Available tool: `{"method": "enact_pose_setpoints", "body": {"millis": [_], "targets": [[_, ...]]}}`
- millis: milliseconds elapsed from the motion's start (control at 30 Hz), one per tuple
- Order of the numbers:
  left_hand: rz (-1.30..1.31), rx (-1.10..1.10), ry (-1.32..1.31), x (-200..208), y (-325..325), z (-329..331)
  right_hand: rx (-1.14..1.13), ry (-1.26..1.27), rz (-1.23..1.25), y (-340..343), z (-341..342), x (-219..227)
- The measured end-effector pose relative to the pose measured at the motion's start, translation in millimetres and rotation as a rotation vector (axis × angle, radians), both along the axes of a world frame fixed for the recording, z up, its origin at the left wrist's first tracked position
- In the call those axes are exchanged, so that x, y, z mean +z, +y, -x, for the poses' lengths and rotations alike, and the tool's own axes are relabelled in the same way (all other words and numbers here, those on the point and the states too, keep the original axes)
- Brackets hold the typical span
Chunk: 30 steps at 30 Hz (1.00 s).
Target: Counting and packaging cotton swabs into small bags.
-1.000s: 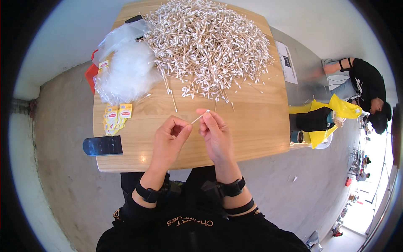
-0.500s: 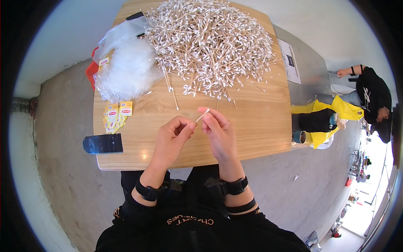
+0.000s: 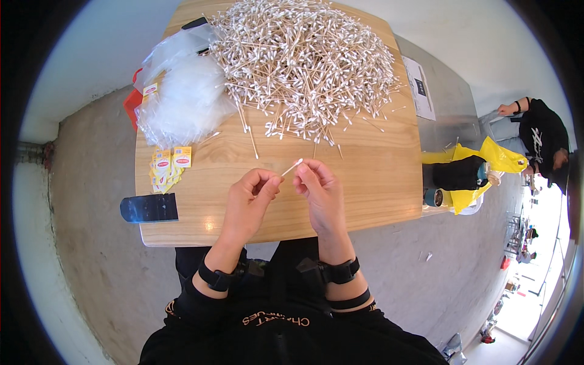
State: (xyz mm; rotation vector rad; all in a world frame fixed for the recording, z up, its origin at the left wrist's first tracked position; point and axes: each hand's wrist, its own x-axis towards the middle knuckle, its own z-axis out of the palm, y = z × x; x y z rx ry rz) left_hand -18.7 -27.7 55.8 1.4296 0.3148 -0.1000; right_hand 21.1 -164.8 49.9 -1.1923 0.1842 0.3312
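A single cotton swab [image 3: 291,169] is held slantwise over the table's near half, its white tip up and to the right. My left hand [image 3: 250,198] pinches the lower end of its stick between thumb and forefinger. At the white tip, the bent thumb and forefinger of my right hand [image 3: 322,193] close in from the right. Whether they press on the cotton is hard to tell. Beyond both hands, a big heap of cotton swabs [image 3: 304,67] covers the far part of the wooden table [image 3: 377,182], with a few loose ones along its near edge.
Clear plastic bags [image 3: 188,97] lie left of the heap, above small yellow cards [image 3: 164,170]. A dark blue curved object [image 3: 149,208] sits at the left edge. On the right are a printed sheet [image 3: 420,88], a yellow bag [image 3: 502,158] and another person [image 3: 541,137].
My right forefinger, stretched out behind the white tip before, has curled in towards the thumb. The swab has shifted very slightly. The person at the right has moved an arm.
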Motion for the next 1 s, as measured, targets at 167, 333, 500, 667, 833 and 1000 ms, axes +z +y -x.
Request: {"method": "enact_pose_setpoints", "body": {"millis": [167,333,500,667,833,1000], "targets": [[0.006,-0.004,-0.003,-2.0,-0.6,0.0,-0.025,0.021,-0.020,-1.2,-0.9,-2.9],[-0.056,0.042,-0.013,-5.1,-1.7,-0.1,-0.031,0.039,-0.036,1.6,-0.4,2.9],[-0.135,0.073,-0.036,-7.0,-4.2,-0.8,-0.020,0.043,-0.039,1.8,0.9,1.2],[-0.244,0.027,-0.095,-8.4,-3.4,-0.1,-0.029,0.051,-0.043,3.2,1.9,1.5],[-0.117,-0.053,0.004,-4.6,-2.5,0.3,0.005,0.031,-0.073,-0.7,0.4,-4.6],[-0.127,-0.059,0.010,-3.9,-2.5,0.0,-0.004,0.040,-0.063,0.3,1.8,-5.2]]}}
